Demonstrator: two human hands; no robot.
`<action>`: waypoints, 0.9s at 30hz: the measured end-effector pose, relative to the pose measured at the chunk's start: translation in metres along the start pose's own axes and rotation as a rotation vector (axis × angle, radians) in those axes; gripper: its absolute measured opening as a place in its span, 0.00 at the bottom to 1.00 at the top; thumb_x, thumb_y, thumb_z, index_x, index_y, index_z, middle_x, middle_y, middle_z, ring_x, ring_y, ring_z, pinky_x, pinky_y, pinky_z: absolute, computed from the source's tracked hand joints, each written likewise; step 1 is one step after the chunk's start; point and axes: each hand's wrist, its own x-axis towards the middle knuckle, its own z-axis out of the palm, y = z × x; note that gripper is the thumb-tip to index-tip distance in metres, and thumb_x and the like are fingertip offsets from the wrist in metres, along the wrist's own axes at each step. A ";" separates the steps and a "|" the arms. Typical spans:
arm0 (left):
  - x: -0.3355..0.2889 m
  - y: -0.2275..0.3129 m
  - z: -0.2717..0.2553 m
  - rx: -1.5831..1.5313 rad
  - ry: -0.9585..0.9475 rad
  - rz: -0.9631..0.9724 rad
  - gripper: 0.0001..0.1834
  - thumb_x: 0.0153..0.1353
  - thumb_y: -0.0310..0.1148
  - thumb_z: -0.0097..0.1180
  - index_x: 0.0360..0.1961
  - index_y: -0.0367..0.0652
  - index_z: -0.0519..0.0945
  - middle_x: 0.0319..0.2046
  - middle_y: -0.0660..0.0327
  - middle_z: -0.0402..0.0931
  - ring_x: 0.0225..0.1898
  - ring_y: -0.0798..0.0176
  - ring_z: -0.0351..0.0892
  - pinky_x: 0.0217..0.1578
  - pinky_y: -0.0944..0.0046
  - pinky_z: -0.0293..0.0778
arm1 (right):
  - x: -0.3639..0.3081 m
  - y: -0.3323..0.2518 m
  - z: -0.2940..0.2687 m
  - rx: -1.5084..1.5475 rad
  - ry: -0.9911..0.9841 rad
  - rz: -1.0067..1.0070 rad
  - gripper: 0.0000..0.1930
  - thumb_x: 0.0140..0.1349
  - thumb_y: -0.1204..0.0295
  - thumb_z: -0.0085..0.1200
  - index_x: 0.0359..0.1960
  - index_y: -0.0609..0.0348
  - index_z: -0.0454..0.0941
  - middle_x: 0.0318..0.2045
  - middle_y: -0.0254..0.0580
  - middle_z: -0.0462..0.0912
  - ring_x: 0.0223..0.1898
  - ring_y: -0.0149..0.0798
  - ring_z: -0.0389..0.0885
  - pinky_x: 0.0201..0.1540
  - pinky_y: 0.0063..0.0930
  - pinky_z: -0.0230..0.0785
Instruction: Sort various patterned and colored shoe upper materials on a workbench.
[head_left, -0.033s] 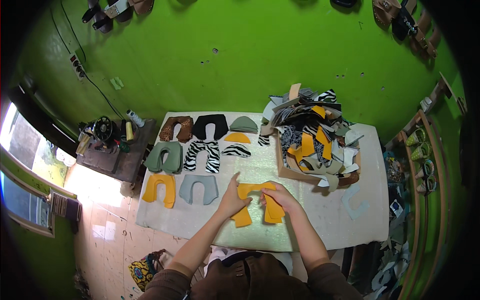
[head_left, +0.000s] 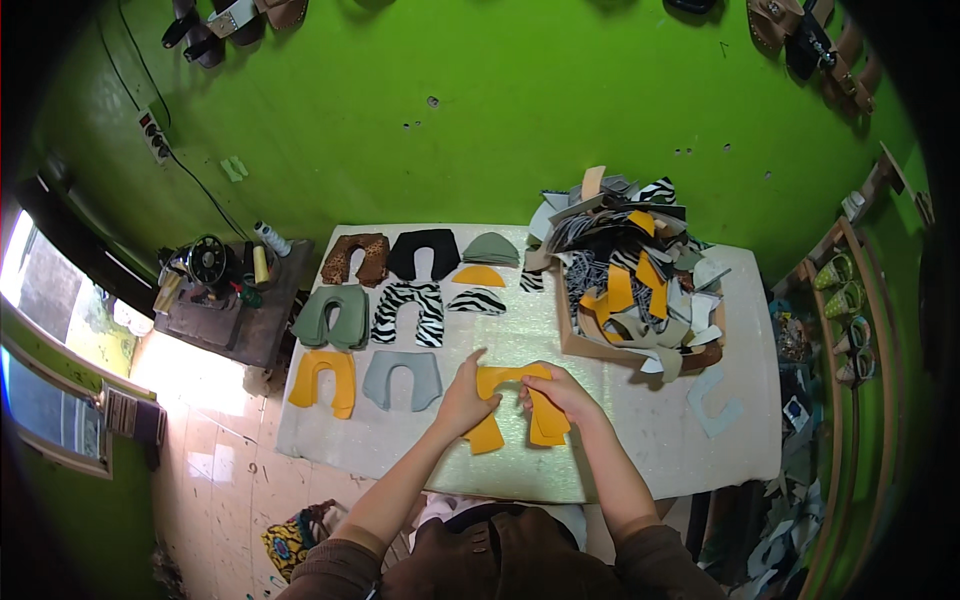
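Note:
Over the near middle of the table I hold yellow U-shaped leather-like cutouts (head_left: pixel 487 437) between both hands, their curve away from me. At least two layers show at the right leg, slightly fanned. My left hand (head_left: pixel 463 402) is closed on the left side, thumb across the piece and one finger pointing up. My right hand (head_left: pixel 566 395) pinches the upper right side, its thumb on top and the other fingers partly hidden. Nearest to my left hand lie a grey U-shaped piece (head_left: pixel 428 378) and a stack of yellow U-shaped pieces (head_left: pixel 343 385).
Green (head_left: pixel 346 318), zebra-print (head_left: pixel 430 312), leopard-print (head_left: pixel 374 258) and black (head_left: pixel 446 256) U-shaped pieces lie in rows at the back left. Half-moon pieces (head_left: pixel 492 249) sit beside them. A cardboard box (head_left: pixel 590 347) overflows with scraps at the back right. A sewing machine (head_left: pixel 207 258) stands left.

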 end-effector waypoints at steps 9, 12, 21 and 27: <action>0.000 -0.062 -0.066 -0.089 -0.131 -0.263 0.23 0.51 0.36 0.58 0.45 0.37 0.68 0.35 0.49 0.75 0.35 0.58 0.77 0.35 0.61 0.72 | 0.044 0.034 0.067 0.065 -0.115 0.009 0.13 0.58 0.75 0.49 0.43 0.63 0.65 0.28 0.42 0.76 0.29 0.35 0.78 0.33 0.26 0.74; -0.013 -0.095 -0.080 -1.165 -0.105 -0.749 0.22 0.56 0.36 0.52 0.50 0.37 0.64 0.46 0.47 0.70 0.39 0.57 0.74 0.36 0.61 0.73 | 0.059 0.049 0.094 0.164 -0.006 0.075 0.11 0.59 0.75 0.47 0.43 0.64 0.66 0.29 0.43 0.76 0.29 0.35 0.78 0.34 0.27 0.74; -0.053 -0.209 -0.129 -1.679 -0.349 -0.818 0.21 0.64 0.41 0.39 0.51 0.37 0.63 0.42 0.54 0.71 0.39 0.63 0.73 0.46 0.62 0.68 | 0.101 0.066 0.176 0.056 0.003 0.177 0.11 0.59 0.68 0.50 0.39 0.61 0.71 0.28 0.41 0.77 0.29 0.33 0.78 0.34 0.25 0.73; -0.054 -0.198 -0.186 -1.593 -0.171 -0.990 0.19 0.64 0.38 0.38 0.51 0.36 0.63 0.43 0.55 0.72 0.39 0.61 0.74 0.45 0.60 0.71 | 0.122 0.092 0.218 0.182 -0.067 0.089 0.14 0.60 0.69 0.49 0.44 0.63 0.66 0.31 0.41 0.76 0.31 0.34 0.78 0.36 0.26 0.72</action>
